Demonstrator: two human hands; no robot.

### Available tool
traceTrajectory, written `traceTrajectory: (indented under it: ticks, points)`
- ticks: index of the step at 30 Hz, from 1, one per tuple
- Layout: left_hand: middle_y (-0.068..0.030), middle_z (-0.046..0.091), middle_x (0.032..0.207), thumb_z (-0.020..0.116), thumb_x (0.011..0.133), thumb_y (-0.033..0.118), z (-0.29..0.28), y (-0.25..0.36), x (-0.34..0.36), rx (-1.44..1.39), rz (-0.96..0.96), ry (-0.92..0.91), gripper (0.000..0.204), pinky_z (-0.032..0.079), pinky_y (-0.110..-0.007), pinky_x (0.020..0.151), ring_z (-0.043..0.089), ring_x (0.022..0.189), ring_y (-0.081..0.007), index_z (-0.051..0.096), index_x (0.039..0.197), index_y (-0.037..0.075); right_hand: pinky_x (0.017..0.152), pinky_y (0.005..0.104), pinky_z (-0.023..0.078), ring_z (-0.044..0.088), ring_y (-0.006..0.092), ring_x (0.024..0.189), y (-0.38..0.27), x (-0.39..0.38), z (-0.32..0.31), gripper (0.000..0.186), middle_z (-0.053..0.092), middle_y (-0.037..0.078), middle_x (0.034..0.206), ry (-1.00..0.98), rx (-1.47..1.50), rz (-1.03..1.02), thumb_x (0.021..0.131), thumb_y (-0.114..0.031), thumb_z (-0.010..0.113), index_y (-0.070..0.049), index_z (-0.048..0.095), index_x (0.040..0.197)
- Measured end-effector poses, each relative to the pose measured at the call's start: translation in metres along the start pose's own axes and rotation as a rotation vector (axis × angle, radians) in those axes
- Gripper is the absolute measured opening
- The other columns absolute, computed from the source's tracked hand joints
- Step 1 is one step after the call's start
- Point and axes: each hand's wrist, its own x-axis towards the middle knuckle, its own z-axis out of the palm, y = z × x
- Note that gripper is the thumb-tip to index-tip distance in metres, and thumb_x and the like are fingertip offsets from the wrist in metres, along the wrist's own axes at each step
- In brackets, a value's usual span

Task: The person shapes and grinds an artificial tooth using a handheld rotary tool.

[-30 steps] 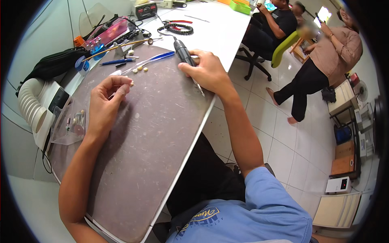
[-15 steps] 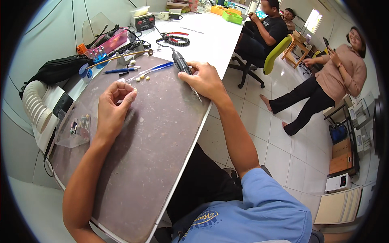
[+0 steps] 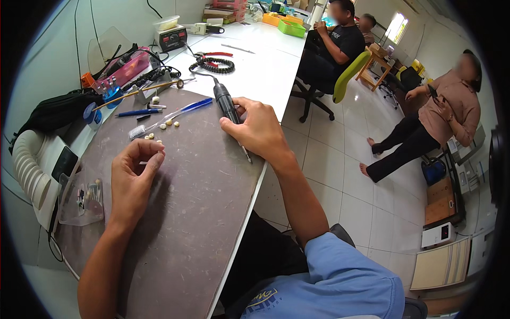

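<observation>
My right hand (image 3: 258, 127) is closed round a black rotary handpiece (image 3: 225, 103), whose thin metal bit points down toward me over the table's right edge. Thumb and fingertips of my left hand (image 3: 133, 175) are pinched on a tiny cream, tooth-like piece (image 3: 160, 142), mostly covered by the fingers. Just beyond that hand, several similar cream pieces (image 3: 169, 122) lie on the worn brown mat (image 3: 186, 212). Beside them rests a toothbrush (image 3: 186, 110) with a blue and clear handle. The bit and the held piece are well apart.
A blue pen (image 3: 139, 112), a blue bur holder (image 3: 111, 91) and a clear box (image 3: 79, 210) of small tools lie at the left, near a white hose (image 3: 32, 165). The handpiece's control box (image 3: 171, 38) stands behind. A standing person (image 3: 446, 106) is at the right.
The view has shifted slightly. My left hand has drawn back toward me, uncovering the toothbrush head and more cream pieces. The standing person has lowered the phone. Both grips stay the same.
</observation>
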Motion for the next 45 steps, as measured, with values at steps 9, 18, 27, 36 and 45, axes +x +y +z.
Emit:
traceTrajectory:
  ticks: [9, 18, 27, 36, 45]
  points:
    - [-0.0016, 0.062, 0.086, 0.061, 0.085, 0.005, -0.004, 0.003, -0.004, -0.001, -0.01, -0.002, 0.007, 0.044, -0.021, 0.073, 0.056, 0.079, -0.0063, 0.063, 0.091, 0.002, 0.058, 0.0299, 0.051, 0.062, 0.019, 0.053, -0.007, -0.003, -0.001, 0.051, 0.062, 0.013, 0.062, 0.039, -0.046, -0.024, 0.071, -0.019, 0.067, 0.009, 0.056, 0.112]
    - [-0.0012, 0.062, 0.085, 0.062, 0.084, 0.006, -0.003, -0.002, 0.0, 0.018, -0.019, 0.0, 0.008, 0.044, -0.021, 0.072, 0.056, 0.078, -0.0064, 0.063, 0.091, 0.001, 0.066, 0.0322, 0.052, 0.064, 0.0231, 0.061, 0.002, 0.004, 0.009, 0.056, 0.064, 0.016, 0.072, 0.066, -0.174, -0.073, 0.07, -0.021, 0.067, 0.006, 0.055, 0.117]
    - [-0.0005, 0.06, 0.079, 0.061, 0.083, 0.003, -0.009, 0.006, -0.009, 0.021, -0.094, 0.017, 0.005, 0.044, -0.021, 0.069, 0.055, 0.075, -0.006, 0.062, 0.088, 0.001, 0.055, 0.0307, 0.047, 0.057, 0.0168, 0.056, 0.004, 0.003, 0.017, 0.059, 0.058, 0.009, 0.063, 0.102, -0.203, -0.101, 0.071, -0.03, 0.069, -0.001, 0.056, 0.121]
    - [-0.0006, 0.056, 0.084, 0.059, 0.083, 0.003, 0.001, 0.004, 0.0, -0.027, 0.011, 0.006, 0.008, 0.041, -0.021, 0.074, 0.052, 0.079, -0.0063, 0.054, 0.089, 0.005, 0.071, 0.0381, 0.053, 0.067, 0.0306, 0.069, -0.003, 0.002, 0.0, 0.061, 0.065, 0.02, 0.071, 0.003, -0.186, -0.004, 0.076, -0.036, 0.069, 0.006, 0.054, 0.117]
    - [-0.0016, 0.056, 0.083, 0.061, 0.082, 0.001, -0.001, 0.002, -0.003, -0.026, -0.018, 0.026, 0.012, 0.043, -0.021, 0.072, 0.054, 0.076, -0.0068, 0.052, 0.09, 0.004, 0.057, 0.0297, 0.047, 0.055, 0.0136, 0.052, 0.007, 0.004, 0.005, 0.06, 0.055, 0.003, 0.056, 0.047, 0.008, 0.06, 0.079, -0.045, 0.069, 0.0, 0.057, 0.117]
